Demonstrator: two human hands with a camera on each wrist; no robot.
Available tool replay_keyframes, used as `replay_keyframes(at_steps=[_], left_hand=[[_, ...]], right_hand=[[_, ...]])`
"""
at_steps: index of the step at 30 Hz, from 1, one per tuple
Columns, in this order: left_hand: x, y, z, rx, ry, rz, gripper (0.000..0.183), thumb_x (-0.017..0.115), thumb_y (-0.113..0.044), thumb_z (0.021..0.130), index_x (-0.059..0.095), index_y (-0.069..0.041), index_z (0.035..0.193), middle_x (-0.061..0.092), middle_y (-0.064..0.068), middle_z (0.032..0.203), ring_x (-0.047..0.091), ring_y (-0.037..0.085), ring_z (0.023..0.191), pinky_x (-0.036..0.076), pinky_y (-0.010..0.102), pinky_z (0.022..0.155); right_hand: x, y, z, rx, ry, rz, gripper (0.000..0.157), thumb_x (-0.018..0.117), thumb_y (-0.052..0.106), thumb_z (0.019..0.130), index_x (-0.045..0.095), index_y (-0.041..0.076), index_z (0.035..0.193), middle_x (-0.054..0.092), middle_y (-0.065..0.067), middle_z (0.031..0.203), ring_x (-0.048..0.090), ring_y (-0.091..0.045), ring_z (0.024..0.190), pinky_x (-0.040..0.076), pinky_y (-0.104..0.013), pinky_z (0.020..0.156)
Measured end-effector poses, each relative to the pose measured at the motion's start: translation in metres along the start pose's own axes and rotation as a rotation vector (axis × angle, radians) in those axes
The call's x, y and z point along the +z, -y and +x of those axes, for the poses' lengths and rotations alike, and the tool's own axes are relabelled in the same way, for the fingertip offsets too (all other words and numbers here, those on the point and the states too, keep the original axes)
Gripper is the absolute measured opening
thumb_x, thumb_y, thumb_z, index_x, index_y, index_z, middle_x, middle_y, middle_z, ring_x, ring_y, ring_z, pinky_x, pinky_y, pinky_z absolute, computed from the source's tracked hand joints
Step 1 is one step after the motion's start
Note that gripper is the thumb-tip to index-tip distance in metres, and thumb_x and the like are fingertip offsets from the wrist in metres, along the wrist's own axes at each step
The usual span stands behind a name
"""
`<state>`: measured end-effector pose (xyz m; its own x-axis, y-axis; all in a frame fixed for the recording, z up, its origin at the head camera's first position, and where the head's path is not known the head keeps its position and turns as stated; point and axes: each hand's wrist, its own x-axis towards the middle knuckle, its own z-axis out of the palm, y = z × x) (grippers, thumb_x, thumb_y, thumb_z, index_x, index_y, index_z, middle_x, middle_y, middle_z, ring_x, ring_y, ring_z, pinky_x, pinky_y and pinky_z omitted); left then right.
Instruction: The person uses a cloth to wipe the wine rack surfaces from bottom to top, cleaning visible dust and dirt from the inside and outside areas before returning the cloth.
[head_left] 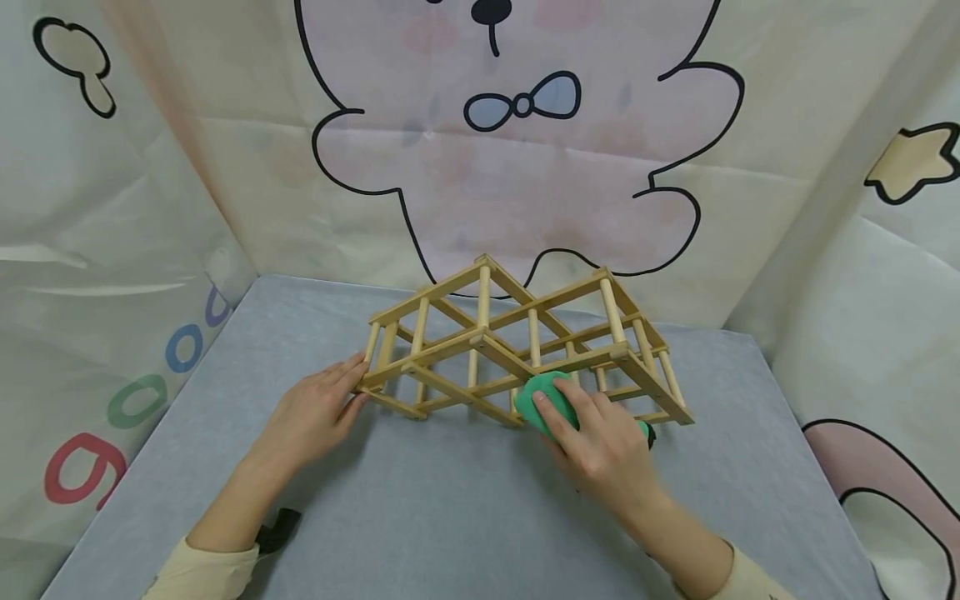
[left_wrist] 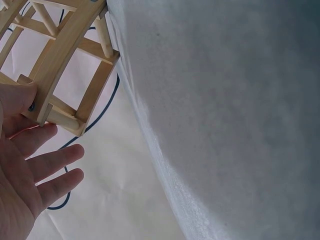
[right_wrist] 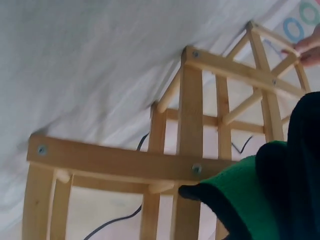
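Observation:
A wooden lattice rack (head_left: 480, 340), built of flat slats and round dowels, stands on the blue-grey cloth-covered table. My left hand (head_left: 318, 408) is at its left end. In the left wrist view the thumb (left_wrist: 17, 97) lies on an end slat, pinching it against the index finger, while the other fingers (left_wrist: 55, 162) spread below. My right hand (head_left: 603, 446) grips a green fuzzy cloth (head_left: 543, 400) against the rack's front, right of the middle. Close by in the right wrist view, the cloth (right_wrist: 245, 187) overlaps a slat joined with metal screws; the dark fingers hide part of it.
The grey-blue tablecloth (head_left: 442, 517) spreads in front of the rack. Printed fabric walls (head_left: 840, 292) with cartoon drawings rise behind and at both sides. A black strap-like piece (head_left: 279, 531) shows beside the left wrist.

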<state>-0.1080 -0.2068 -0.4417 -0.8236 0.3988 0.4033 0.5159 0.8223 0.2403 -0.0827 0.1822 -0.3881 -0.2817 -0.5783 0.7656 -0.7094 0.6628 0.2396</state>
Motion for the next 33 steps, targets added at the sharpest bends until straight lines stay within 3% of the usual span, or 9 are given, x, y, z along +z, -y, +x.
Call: replay_keyframes(at_steps=[4, 7, 9, 12, 15, 19, 27, 33], left_hand=[[0.000, 0.000, 0.000, 0.007, -0.006, 0.002, 0.051, 0.077, -0.013, 0.095, 0.063, 0.007, 0.139, 0.062, 0.022, 0.143, 0.067, 0.045, 0.117, 0.055, 0.060, 0.097], [-0.001, 0.000, 0.000, 0.006, -0.006, -0.004, 0.051, 0.077, -0.013, 0.095, 0.063, 0.008, 0.139, 0.062, 0.022, 0.143, 0.067, 0.046, 0.118, 0.055, 0.060, 0.097], [-0.001, -0.001, 0.000, -0.001, -0.002, -0.007, 0.051, 0.077, -0.013, 0.095, 0.062, 0.008, 0.139, 0.061, 0.022, 0.143, 0.067, 0.046, 0.118, 0.055, 0.060, 0.097], [-0.001, -0.001, 0.000, -0.004, 0.003, -0.010, 0.051, 0.077, -0.013, 0.095, 0.062, 0.007, 0.139, 0.061, 0.022, 0.144, 0.067, 0.045, 0.118, 0.055, 0.060, 0.097], [-0.001, -0.001, 0.000, 0.002, 0.001, -0.009, 0.051, 0.077, -0.012, 0.095, 0.063, 0.007, 0.139, 0.062, 0.022, 0.143, 0.067, 0.045, 0.118, 0.055, 0.060, 0.098], [0.000, 0.000, 0.000, 0.010, -0.009, -0.007, 0.051, 0.078, -0.012, 0.095, 0.063, 0.007, 0.139, 0.062, 0.022, 0.143, 0.067, 0.045, 0.118, 0.055, 0.060, 0.097], [-0.001, 0.000, -0.001, 0.004, -0.010, 0.002, 0.051, 0.078, -0.012, 0.095, 0.063, 0.007, 0.139, 0.062, 0.022, 0.143, 0.067, 0.045, 0.118, 0.055, 0.060, 0.097], [-0.002, 0.001, -0.001, 0.014, -0.012, 0.001, 0.051, 0.078, -0.013, 0.095, 0.063, 0.007, 0.139, 0.062, 0.022, 0.143, 0.068, 0.045, 0.117, 0.055, 0.059, 0.097]], right_hand=[[0.006, 0.007, 0.006, -0.007, 0.047, 0.015, 0.032, 0.052, 0.020, 0.107, 0.076, 0.004, 0.121, 0.070, -0.023, 0.112, 0.066, -0.038, 0.069, 0.058, -0.046, 0.050], [0.010, 0.011, 0.015, -0.013, 0.052, 0.016, 0.029, 0.057, 0.016, 0.103, 0.075, 0.004, 0.123, 0.070, -0.023, 0.114, 0.067, -0.038, 0.071, 0.058, -0.044, 0.050], [0.011, 0.013, 0.023, -0.013, 0.040, 0.019, 0.030, 0.068, 0.012, 0.094, 0.075, 0.004, 0.123, 0.070, -0.023, 0.115, 0.067, -0.037, 0.071, 0.058, -0.043, 0.050], [0.012, 0.016, 0.036, -0.011, 0.016, 0.017, 0.045, 0.083, 0.007, 0.078, 0.075, 0.005, 0.123, 0.069, -0.023, 0.115, 0.068, -0.036, 0.072, 0.059, -0.042, 0.052], [0.014, 0.019, 0.047, -0.008, -0.018, 0.007, 0.053, 0.090, 0.007, 0.070, 0.075, 0.006, 0.121, 0.070, -0.022, 0.114, 0.067, -0.035, 0.071, 0.059, -0.043, 0.053], [0.015, 0.024, 0.061, 0.000, -0.042, -0.021, 0.051, 0.092, 0.010, 0.071, 0.076, 0.007, 0.119, 0.071, -0.020, 0.113, 0.068, -0.034, 0.070, 0.057, -0.041, 0.049], [0.015, 0.029, 0.085, -0.002, -0.036, -0.030, 0.048, 0.093, 0.015, 0.075, 0.077, 0.008, 0.120, 0.070, -0.018, 0.114, 0.068, -0.031, 0.072, 0.059, -0.039, 0.053], [0.014, 0.029, 0.087, 0.006, -0.053, -0.033, 0.044, 0.091, 0.014, 0.076, 0.077, 0.009, 0.117, 0.070, -0.017, 0.112, 0.067, -0.031, 0.071, 0.059, -0.038, 0.054]])
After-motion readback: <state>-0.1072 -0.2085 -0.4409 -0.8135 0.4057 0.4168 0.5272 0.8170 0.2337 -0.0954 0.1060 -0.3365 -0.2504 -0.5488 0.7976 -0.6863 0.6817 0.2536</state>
